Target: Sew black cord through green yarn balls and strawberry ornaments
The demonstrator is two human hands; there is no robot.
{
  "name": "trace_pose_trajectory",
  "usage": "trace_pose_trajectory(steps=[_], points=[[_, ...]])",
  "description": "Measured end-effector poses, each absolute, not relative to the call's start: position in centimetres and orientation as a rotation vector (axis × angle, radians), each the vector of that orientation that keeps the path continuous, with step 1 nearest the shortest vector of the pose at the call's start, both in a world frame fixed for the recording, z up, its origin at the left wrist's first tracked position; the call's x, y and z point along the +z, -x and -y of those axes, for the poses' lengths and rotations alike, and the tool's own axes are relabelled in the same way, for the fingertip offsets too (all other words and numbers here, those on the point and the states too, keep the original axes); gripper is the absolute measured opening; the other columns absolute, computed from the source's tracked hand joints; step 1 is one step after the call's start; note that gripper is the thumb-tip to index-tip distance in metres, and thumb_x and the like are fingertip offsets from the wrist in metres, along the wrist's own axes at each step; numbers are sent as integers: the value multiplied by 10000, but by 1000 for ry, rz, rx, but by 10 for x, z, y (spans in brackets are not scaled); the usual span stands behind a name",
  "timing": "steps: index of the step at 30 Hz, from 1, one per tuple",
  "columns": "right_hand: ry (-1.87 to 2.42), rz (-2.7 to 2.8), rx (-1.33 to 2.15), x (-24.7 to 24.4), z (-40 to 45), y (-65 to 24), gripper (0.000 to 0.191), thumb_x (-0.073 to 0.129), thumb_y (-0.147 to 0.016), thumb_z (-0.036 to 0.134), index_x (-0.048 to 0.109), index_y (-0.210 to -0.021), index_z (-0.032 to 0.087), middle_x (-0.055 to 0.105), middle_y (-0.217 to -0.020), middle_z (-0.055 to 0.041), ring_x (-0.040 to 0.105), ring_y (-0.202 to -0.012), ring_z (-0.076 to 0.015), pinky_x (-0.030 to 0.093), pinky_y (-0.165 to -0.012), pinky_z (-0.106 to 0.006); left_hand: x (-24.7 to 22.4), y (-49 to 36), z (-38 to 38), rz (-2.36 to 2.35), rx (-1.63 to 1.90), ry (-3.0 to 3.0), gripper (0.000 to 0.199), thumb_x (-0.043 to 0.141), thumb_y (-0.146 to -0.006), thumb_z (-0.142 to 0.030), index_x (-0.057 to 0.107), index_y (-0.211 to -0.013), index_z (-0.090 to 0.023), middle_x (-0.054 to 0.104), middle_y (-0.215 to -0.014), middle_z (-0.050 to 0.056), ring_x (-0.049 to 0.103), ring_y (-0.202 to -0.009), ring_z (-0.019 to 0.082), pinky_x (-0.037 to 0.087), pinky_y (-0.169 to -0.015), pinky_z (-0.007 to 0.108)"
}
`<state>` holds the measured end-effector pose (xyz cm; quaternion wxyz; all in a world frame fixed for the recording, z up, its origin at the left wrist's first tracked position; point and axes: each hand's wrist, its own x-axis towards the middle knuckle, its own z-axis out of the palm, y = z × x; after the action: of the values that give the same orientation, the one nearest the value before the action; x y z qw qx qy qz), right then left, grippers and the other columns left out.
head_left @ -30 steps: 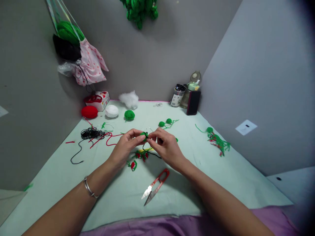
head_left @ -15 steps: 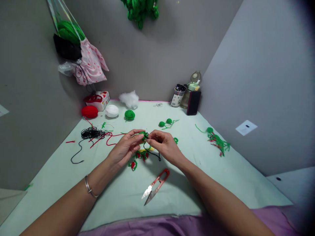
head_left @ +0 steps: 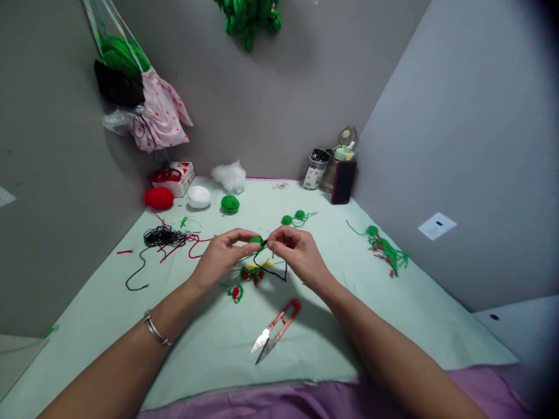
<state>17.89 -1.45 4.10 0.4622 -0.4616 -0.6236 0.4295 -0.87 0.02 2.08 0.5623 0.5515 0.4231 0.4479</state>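
Between thumb and fingers my left hand [head_left: 227, 251] pinches a small green yarn ball [head_left: 255, 240]. My right hand [head_left: 299, 251] is closed on black yarn [head_left: 279, 276] at the ball's right side; a loop of it hangs below both hands. Whether a needle or hook is in those fingers I cannot make out. Beneath the hands lie small red-and-green crocheted pieces [head_left: 237, 293] and a yellow-handled tool [head_left: 259, 265]. Nearer to me, red thread snips [head_left: 279, 329] rest with their blades apart.
A black yarn tangle [head_left: 163, 236] and a red yarn ball [head_left: 159, 198] are at the left. White yarn [head_left: 199, 197], green yarn [head_left: 230, 203] and fluffy stuffing [head_left: 230, 177] line the back. At the right stand a phone [head_left: 343, 183] and green yarn pieces [head_left: 386, 251].
My right hand has drawn slightly right and up, pulling the black yarn. My left fingers have spread a little around the green ball, which shows more now.
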Motion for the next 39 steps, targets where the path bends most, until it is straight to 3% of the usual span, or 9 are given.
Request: trace_pose_trajectory(steps=[4, 13, 16, 19, 23, 28, 33, 36, 39], points=[[1144, 1490, 1106, 44, 15, -179, 107, 657, -760, 267, 640, -717, 171, 511, -619, 30, 423, -590, -105, 323, -568, -254, 21, 14, -3, -1044, 1069, -1385, 355, 838, -705, -421, 787, -984, -208, 748, -945, 68, 645, -795, 195, 487, -759, 325], [1088, 1438, 1427, 40, 12, -180, 114, 682, -730, 267, 642, -742, 161, 517, -651, 43, 374, -566, -74, 276, -540, -233, 11, 10, -5, -923, 1099, -1220, 343, 813, -755, -391, 777, -1047, -216, 743, -1023, 56, 639, -883, 177, 482, -858, 309], [1087, 1486, 1627, 37, 13, -180, 128, 674, -734, 273, 624, -729, 156, 465, -607, 60, 310, -532, -63, 225, -518, -229, 8, 7, -5, -900, 1119, -1160, 392, 830, -738, -374, 765, -1078, -190, 733, -989, 55, 619, -782, 143, 496, -801, 287], [1033, 1606, 1730, 37, 18, -179, 133, 681, -749, 270, 622, -738, 152, 513, -639, 45, 383, -573, -71, 288, -562, -227, 10, 6, -5, -908, 1184, -1076, 408, 841, -723, -359, 757, -1078, -175, 716, -982, 43, 585, -703, 97, 496, -711, 230], [900, 1992, 1807, 37, 22, -180, 129, 677, -811, 277, 676, -800, 149, 541, -661, 37, 421, -610, -83, 334, -605, -235, 17, 8, -6, -872, 1244, -948, 397, 836, -733, -341, 743, -1078, -169, 661, -844, -5, 405, -512, 23, 452, -544, 170], [1108, 1834, 1327, 37, 13, -186, 243, 669, -850, 378, 665, -763, 151, 544, -652, 24, 428, -600, -97, 334, -583, -251, 22, 9, -3, -743, 1189, -954, 371, 823, -758, -317, 733, -1088, -172, 645, -886, 1, 305, -473, 4, 381, -445, 147], [1147, 1674, 1101, 40, 7, -189, 322, 750, -778, 403, 686, -968, 151, 512, -658, 44, 399, -583, -97, 320, -567, -260, 17, 5, 0, -732, 1116, -1087, 333, 801, -790, -355, 744, -1084, -211, 679, -982, 31, 564, -674, 81, 513, -650, 213], [1155, 1692, 1131, 41, 6, -191, 243, 699, -806, 374, 701, -871, 140, 558, -677, 17, 430, -605, -102, 336, -588, -268, 13, 5, -1, -727, 1088, -1162, 325, 779, -816, -376, 744, -1105, -232, 701, -1052, 51, 638, -884, 155, 527, -850, 294], [1157, 1602, 1120, 44, 5, -196, 188, 652, -815, 325, 693, -790, 143, 579, -692, 4, 435, -615, -100, 328, -582, -264, 12, 6, 0, -757, 1024, -1184, 328, 761, -834, -383, 735, -1130, -244, 704, -1047, 47, 660, -890, 167, 518, -889, 329]])
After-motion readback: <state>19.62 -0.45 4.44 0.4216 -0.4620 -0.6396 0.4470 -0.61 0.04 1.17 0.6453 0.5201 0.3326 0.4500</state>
